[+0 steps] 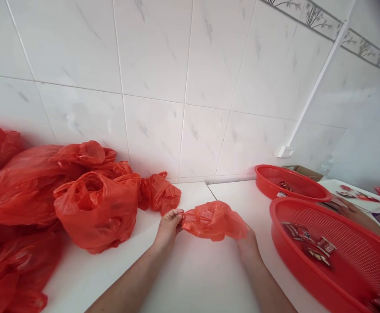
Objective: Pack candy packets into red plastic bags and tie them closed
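A thin red plastic bag (214, 219) is stretched between my two hands, just above the white table (190, 271). My left hand (170, 226) pinches its left end between thumb and fingers. At the bag's right end is my right hand (247, 243), its fingers mostly covered by the plastic and somewhat blurred. Left of my hands stands a filled red bag (100, 213) with its handles up. Close behind my left hand lies a smaller crumpled red bag (162, 191).
More red bags (23, 187) pile up at the left. On the right, a large red basket (281, 250) holds several small wrapped packets (317, 256). Behind it are another red basket (261, 184), a cardboard box (307, 171) and another person's hand (349, 211). A tiled wall (153, 130) bounds the back.
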Demonstrator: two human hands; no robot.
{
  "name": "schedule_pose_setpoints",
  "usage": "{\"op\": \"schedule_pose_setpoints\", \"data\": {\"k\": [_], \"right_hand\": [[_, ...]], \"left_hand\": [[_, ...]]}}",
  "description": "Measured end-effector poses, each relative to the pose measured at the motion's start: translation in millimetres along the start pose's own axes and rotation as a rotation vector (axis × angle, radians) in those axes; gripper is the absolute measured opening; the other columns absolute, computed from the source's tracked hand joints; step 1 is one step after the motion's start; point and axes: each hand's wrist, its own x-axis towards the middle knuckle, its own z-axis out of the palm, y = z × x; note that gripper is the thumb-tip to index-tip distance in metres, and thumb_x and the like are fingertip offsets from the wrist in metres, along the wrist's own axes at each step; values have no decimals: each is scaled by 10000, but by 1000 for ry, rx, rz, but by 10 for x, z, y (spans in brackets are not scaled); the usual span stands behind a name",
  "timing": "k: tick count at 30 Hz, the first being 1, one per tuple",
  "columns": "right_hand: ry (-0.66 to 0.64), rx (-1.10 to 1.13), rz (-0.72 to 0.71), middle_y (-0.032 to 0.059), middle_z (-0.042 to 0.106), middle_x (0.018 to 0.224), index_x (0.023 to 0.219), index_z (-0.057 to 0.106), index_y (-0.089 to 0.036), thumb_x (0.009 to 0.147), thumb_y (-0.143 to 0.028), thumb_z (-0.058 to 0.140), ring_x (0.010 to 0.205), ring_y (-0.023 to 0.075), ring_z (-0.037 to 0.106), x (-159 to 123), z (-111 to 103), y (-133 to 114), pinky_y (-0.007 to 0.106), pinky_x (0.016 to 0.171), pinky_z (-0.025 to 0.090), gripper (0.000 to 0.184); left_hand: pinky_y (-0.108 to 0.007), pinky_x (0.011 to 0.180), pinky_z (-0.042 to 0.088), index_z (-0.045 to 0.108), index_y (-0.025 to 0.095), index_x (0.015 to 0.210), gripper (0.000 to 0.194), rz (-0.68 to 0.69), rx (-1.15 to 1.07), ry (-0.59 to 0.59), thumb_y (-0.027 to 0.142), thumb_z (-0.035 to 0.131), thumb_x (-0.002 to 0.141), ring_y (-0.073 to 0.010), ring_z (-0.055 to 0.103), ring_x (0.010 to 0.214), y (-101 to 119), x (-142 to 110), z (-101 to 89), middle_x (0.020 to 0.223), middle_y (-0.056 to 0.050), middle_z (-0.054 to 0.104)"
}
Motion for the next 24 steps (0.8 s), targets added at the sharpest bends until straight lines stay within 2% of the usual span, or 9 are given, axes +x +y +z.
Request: {"op": "schedule_pose_setpoints", "data": {"k": [6,10,12,14,16,18,20,22,24], "right_hand": [[79,-66,83,54,623,869,944,608,-179,757,-489,596,744,176,593,-36,-76,-100,272,610,492,363],[-307,-112,99,48,632,797,1223,524,-200,844,-604,425,637,173,589,-236,0,-329,278,531,460,562],[-459,-124,126,69,656,945,1370,389,-244,788,-549,560,763,204,631,-332,90,-378,308,610,496,679],[-469,-160,102,81,634,1106,1416,312,-268,703,-419,690,929,226,626,-401,206,-369,334,726,507,821],[-414,-191,40,75,608,1185,1378,369,-263,693,-307,683,1033,225,596,-445,323,-336,336,822,490,756],[-414,-212,-4,62,629,1151,1238,519,-239,735,-247,596,1011,215,606,-476,413,-320,322,837,484,509],[-492,-204,-27,51,664,1065,1065,613,-219,756,-220,528,916,205,632,-492,444,-334,306,796,494,320],[-518,-205,-31,38,684,981,988,632,-215,742,-218,525,840,200,641,-474,396,-363,288,734,502,268],[-398,-271,-19,27,687,919,995,626,-221,713,-222,542,805,201,640,-404,270,-378,268,675,499,294]], "left_hand": [[-218,574,434,554,175,783,310,63,27,71,375,728,623,-81,525,557,-5,14,-72,669,38,568],[-260,676,479,526,189,809,253,116,113,59,357,676,694,-115,584,666,-45,-7,-39,742,13,591],[-300,694,492,538,190,847,251,110,168,39,335,677,697,-143,603,683,-78,-34,-15,764,-6,607],[-346,740,497,572,198,982,326,147,304,28,275,686,687,-186,626,765,-102,-79,5,856,-42,632],[-411,876,460,546,235,1179,499,329,618,-8,182,657,695,-247,593,1018,-99,-138,27,1110,-102,606],[-470,1024,342,485,296,1295,615,585,959,-79,111,597,719,-280,397,1287,-67,-197,56,1394,-109,429],[-488,1075,267,554,313,1233,536,711,1049,-161,111,571,737,-285,286,1356,-20,-232,90,1467,-66,355],[-442,1018,350,676,259,993,312,582,807,-170,143,596,714,-281,441,1229,21,-223,110,1296,-65,546],[-362,834,462,658,200,760,107,360,490,-88,168,601,676,-227,589,920,47,-169,99,939,-54,670]]}}
